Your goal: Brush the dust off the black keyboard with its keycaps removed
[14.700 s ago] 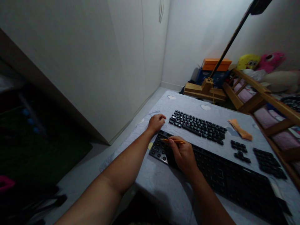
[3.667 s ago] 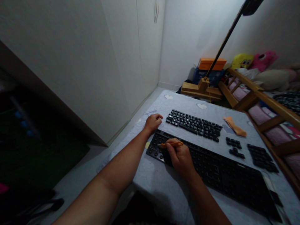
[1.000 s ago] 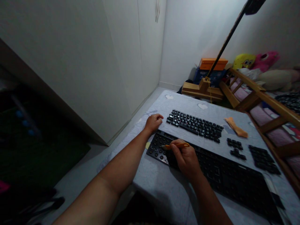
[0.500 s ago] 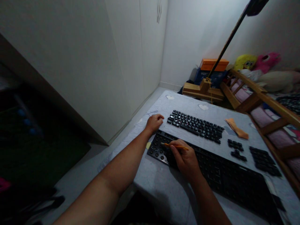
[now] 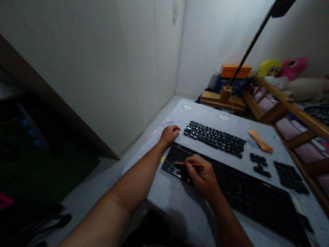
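Note:
A black keyboard base (image 5: 259, 202) with its keycaps off lies slantwise on the cloth in front of me. My right hand (image 5: 202, 173) is closed around a thin brush (image 5: 194, 164) with an orange handle. The brush's pale tip touches or hovers just over the left end of the base, among the bare key posts. My left hand (image 5: 169, 134) rests on the cloth by the far left corner of the base, its fingers loosely bent and apart, with nothing seen in them. Beyond the base, loose black keycaps (image 5: 216, 137) stand in rows in keyboard order.
Smaller keycap groups (image 5: 259, 164) and a number-pad block of keycaps (image 5: 290, 176) lie to the right. An orange cloth (image 5: 260, 141) is behind them. A wooden bed rail (image 5: 285, 103) borders the table's right side; a pale wardrobe (image 5: 138, 68) stands left.
The brush tip has shifted slightly toward me and left over the base, and its handle lies more level. My right hand moved a little with it; my left hand stayed put.

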Demonstrator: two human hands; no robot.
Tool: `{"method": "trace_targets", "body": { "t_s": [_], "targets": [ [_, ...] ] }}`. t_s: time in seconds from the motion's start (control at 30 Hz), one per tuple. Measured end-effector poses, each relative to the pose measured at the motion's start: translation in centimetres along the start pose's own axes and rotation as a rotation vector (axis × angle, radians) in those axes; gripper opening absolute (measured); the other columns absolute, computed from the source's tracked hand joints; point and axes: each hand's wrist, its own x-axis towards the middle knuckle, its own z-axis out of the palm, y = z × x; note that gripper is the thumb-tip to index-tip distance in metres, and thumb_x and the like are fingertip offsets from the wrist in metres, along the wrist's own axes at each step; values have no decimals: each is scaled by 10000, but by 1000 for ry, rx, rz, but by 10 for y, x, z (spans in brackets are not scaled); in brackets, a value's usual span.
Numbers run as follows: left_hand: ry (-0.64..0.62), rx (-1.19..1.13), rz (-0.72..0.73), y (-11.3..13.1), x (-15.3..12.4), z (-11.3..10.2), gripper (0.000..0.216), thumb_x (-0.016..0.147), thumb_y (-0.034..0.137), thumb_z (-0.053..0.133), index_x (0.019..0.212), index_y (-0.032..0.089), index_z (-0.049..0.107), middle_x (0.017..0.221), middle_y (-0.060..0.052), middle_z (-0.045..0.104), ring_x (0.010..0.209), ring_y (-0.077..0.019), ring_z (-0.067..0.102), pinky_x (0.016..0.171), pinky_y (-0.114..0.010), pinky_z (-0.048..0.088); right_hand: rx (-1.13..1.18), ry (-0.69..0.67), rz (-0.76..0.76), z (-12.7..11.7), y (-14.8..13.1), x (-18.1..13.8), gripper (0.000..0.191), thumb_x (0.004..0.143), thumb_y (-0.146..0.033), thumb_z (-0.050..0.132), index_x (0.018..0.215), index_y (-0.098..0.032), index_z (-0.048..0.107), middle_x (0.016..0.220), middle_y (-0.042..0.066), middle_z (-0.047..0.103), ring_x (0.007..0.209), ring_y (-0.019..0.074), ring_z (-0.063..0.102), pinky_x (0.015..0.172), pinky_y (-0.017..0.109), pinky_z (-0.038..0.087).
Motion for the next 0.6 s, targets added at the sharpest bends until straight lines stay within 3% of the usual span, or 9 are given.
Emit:
{"method": "trace_targets", "body": {
  "t_s": [0.17, 0.3, 0.43, 0.6],
  "targets": [
    [5, 13, 3, 1, -1, 0, 257, 753, 170, 547, 921, 159, 741, 720, -9, 691, 703, -153, 611, 659, -249, 455, 6, -7, -21, 6, 2, 1, 154, 960, -212, 498, 938, -195, 649, 865, 44, 635, 809, 176, 616, 737, 286, 473],
    [5, 21, 7, 2, -1, 0, 256, 759, 165, 544, 919, 159, 744, 724, -11, 692, 705, -153, 611, 666, -248, 455, -27, -51, -3, 6, 3, 0, 155, 938, -188, 491, 894, -199, 639, 835, 35, 622, 767, 171, 606, 705, 283, 459],
    [3, 25, 3, 4, -1, -1, 262, 759, 165, 545, 928, 155, 746, 737, -14, 697, 711, -153, 613, 672, -249, 455, -49, 3, 11, 1, 2, 0, 163, 909, -181, 489, 781, -198, 589, 744, 11, 574, 686, 156, 561, 647, 277, 417],
    [-5, 29, 0, 4, -1, -1, 269, 756, 161, 544, 933, 156, 747, 720, -12, 690, 694, -151, 604, 664, -247, 452, 19, 21, -9, 3, 1, 1, 142, 920, -189, 480, 877, -195, 615, 817, 23, 593, 758, 165, 584, 690, 280, 440]
  ]
}}
